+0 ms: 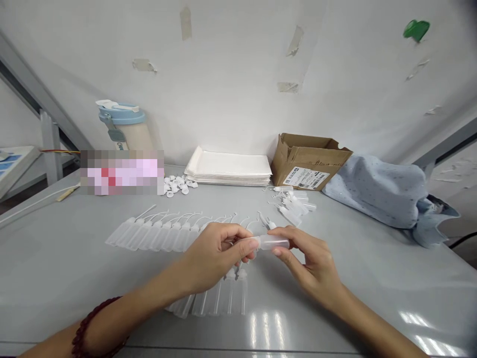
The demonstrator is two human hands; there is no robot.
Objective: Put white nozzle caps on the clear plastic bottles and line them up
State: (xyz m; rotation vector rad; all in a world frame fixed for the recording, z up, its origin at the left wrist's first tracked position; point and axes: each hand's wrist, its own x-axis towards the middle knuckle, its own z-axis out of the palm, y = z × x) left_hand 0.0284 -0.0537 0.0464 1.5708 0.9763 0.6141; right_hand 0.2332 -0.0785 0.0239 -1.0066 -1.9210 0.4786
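A translucent white bottle (275,242) lies level between my two hands, above the grey table. The thumb and fingers of my left hand (227,251) are closed on its neck end, which they partly cover. My right hand (307,256) pinches its base end between thumb and fingers. Several similar bottles with thin curved strips at their tops stand in a slanted row (160,236) behind my left arm. A second row (219,296) lies in front, partly hidden by my left hand. More bottles (296,206) form a loose pile behind my right hand.
White caps (179,184) are heaped at the back left, beside a blurred pink object (126,174) and a blue-lidded tumbler (128,127). A stack of white sheets or envelopes (231,168), an open cardboard box (311,161) and a blue cloth (380,191) stand along the wall. A cable (37,201) crosses the left side.
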